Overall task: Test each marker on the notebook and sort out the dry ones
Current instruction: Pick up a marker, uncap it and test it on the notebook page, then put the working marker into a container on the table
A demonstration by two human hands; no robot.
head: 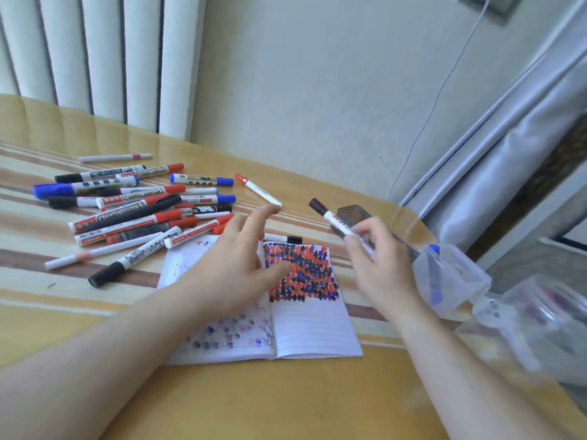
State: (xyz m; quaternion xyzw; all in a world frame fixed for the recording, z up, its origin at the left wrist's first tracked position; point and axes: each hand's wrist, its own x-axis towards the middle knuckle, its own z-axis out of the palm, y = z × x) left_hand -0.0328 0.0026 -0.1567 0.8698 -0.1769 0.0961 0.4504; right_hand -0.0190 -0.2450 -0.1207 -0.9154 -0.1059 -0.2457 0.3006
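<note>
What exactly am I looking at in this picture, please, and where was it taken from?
There is no machine here: the picture comes from a camera worn on a person's head, looking down at their own two bare hands. The left hand rests open on an open notebook, whose right page is covered in red, blue and black test scribbles. The right hand holds a marker with a dark cap in its grip. A pile of markers lies on the striped table to the left. Clear plastic containers stand at the right; one holds a blue marker.
</note>
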